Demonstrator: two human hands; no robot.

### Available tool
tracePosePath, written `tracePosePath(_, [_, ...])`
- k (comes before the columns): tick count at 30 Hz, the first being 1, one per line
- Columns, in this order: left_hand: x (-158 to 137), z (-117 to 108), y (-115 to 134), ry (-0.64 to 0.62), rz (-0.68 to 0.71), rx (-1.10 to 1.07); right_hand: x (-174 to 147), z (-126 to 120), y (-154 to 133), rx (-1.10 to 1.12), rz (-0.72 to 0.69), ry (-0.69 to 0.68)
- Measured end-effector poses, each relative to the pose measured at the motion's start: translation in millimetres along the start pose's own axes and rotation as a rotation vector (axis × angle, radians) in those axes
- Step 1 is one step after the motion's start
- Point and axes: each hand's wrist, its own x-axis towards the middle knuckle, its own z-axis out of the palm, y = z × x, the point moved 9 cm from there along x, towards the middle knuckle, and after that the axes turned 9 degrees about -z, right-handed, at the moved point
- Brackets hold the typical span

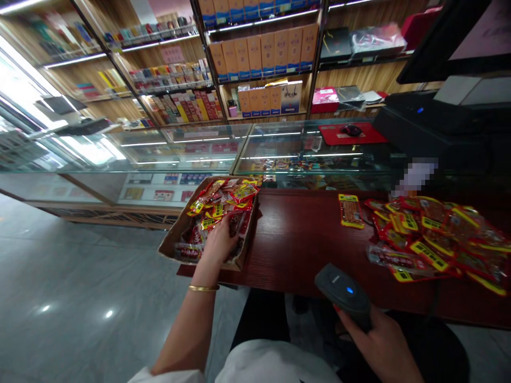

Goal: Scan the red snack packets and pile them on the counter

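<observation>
My left hand (219, 240) reaches into a shallow cardboard box (170, 243) full of red and yellow snack packets (215, 196). Its fingertips go down among the packets, so whether they grip one is hidden. A gold bangle circles that wrist. My right hand (381, 340) is wrapped round the handle of a dark barcode scanner (344, 291) with a lit blue light. The scanner is held over the front edge of the counter. One flat snack packet (351, 211) lies alone on the dark red wood, left of a large heap of similar packets (431, 234).
The box sits at the left end of the wooden counter (295, 229), its left side beyond the edge. Behind are a glass display case (303, 141), a mouse on a red mat (373, 134), and a monitor (443, 42). Boxed goods (263, 56) fill wall shelves.
</observation>
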Motion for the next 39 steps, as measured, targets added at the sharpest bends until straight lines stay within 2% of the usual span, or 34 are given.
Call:
tracePosePath(5, [-3.1,-12.6,-11.7,0.043,0.006,-0.062,-0.5,3.9,4.3,0.011,0.026,-0.042])
tracePosePath(8, [-16.3,-25.7,-8.7,0.019,-0.030,-0.373,-1.1,4.9,2.1,0.023,0.004,-0.036])
tracePosePath(10, [-31.0,-27.7,2.9,-0.100,-0.065,-0.718,-1.8,3.7,1.9,0.019,0.006,-0.021])
tracePosePath(13, [-58.7,-14.4,43.1,-0.424,-0.073,-1.126,-2.0,0.9,3.8,0.001,0.027,-0.004])
tracePosePath(16, [-82.2,8.9,84.0,-0.702,-0.065,-1.282,-1.0,-1.5,5.6,-0.002,0.030,-0.009])
tracePosePath(19, [-91.3,32.5,102.8,-0.830,-0.136,-1.414,-1.7,-4.7,8.6,-0.004,0.039,-0.013])
tracePosePath(22, [-94.4,49.3,109.3,-0.916,-0.217,-1.544,-3.6,-8.8,8.7,0.001,0.026,0.001])
tracePosePath(25, [-88.7,57.0,104.8,-0.844,-0.240,-1.598,-4.6,-10.9,6.5,0.000,0.016,0.016])
tracePosePath(28, [-81.5,69.5,95.3,-0.763,-0.275,-1.552,-4.1,-9.3,2.6,0.013,0.016,0.014])
tracePosePath(30, [-83.1,84.8,92.9,-0.849,-0.364,-1.560,-3.3,-7.5,-0.9,0.028,0.008,0.010])
tracePosePath(32, [-91.1,97.7,97.0,-1.032,-0.457,-1.625,-2.4,-6.1,-3.7,0.034,-0.002,0.006])
tracePosePath(34, [-98.9,102.0,102.7,-1.180,-0.488,-1.688,-1.5,-5.4,-4.7,0.036,-0.004,0.004])
tracePosePath(37, [-102.4,102.3,105.6,-1.235,-0.417,-1.660,-0.6,-5.3,-3.2,0.031,0.000,-0.001])
tracePosePath(39, [-97.8,103.9,104.9,-1.175,-0.343,-1.581,-0.3,-6.0,-0.9,0.025,0.006,0.004])
